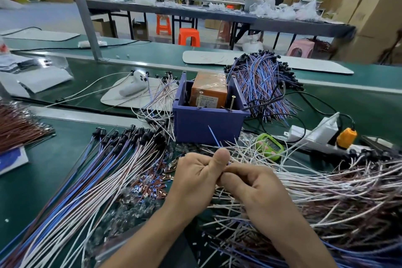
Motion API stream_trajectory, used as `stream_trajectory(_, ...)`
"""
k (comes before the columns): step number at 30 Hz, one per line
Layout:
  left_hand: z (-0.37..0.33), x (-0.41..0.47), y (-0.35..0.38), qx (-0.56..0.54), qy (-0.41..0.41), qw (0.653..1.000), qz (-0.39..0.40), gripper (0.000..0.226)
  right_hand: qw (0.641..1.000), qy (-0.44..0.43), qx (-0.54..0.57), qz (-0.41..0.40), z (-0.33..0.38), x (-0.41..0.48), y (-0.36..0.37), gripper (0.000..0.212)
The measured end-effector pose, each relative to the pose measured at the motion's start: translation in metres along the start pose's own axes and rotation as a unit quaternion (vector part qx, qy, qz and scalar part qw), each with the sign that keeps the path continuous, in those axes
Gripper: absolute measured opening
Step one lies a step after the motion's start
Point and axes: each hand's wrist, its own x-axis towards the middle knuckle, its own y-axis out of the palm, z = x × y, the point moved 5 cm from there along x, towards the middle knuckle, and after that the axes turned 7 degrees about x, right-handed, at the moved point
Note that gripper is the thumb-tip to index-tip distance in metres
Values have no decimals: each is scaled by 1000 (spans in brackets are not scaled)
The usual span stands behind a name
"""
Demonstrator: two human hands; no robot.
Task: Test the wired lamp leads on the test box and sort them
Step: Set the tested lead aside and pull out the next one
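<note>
Across the green bench [43, 180], wired lamp leads are lying in three masses: a loose heap [339, 198] is spreading at the right, a combed row [97, 176] with black lamp holders is fanning out at the left, and a bundle [261, 80] is resting behind the blue bin [206, 124]. Inside that bin an orange test box [208, 91] is sitting.

Just in front of the bin, the person's left hand [195, 176] and right hand [256, 187] are meeting. The fingers of both are curling and pinching a single lead [213, 137], whose blue end is poking up past the left thumb. Whether the right hand is also holding a second conductor cannot be told. Two screws [199, 99] are standing at the box's near edge, apparently serving as contacts.

Judged step: one lead is being picked out and its ends readied, with testing not yet begun. The next move is calling for the ends to be carried forward onto the screws, one each and without bridging, and then for the lead to be laid down according to the result.
</note>
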Motion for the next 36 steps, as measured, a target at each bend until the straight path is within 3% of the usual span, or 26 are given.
stream_trajectory(3,1,2,7,-97,-23,994,35,71,993,24,113,-11,-2,-2,1,22)
stream_trajectory(7,3,4,13,-166,-47,983,61,66,987,38,155,-27,-5,-2,4,21)
stream_trajectory(12,-1,3,-7,79,54,995,-23,51,998,-6,-32,-50,-2,1,-1,18)
stream_trajectory(14,-1,5,-11,89,48,995,-14,56,998,-13,-48,-50,-3,2,0,18)
stream_trajectory(19,2,6,9,-139,-86,981,100,59,996,23,87,-29,-5,-1,0,22)
stream_trajectory(23,8,5,15,-181,-133,966,130,62,986,36,164,-16,-3,-4,2,25)
stream_trajectory(26,7,8,11,-130,-104,979,114,67,981,40,185,-31,-4,-4,1,22)
stream_trajectory(31,-1,9,-9,90,7,994,66,62,997,29,56,-33,-6,-2,1,13)
stream_trajectory(33,-1,8,-9,58,-9,994,87,62,996,35,84,-22,-7,-2,3,13)
stream_trajectory(36,6,7,1,-80,-102,985,116,68,985,37,166,-19,-7,-3,4,23)
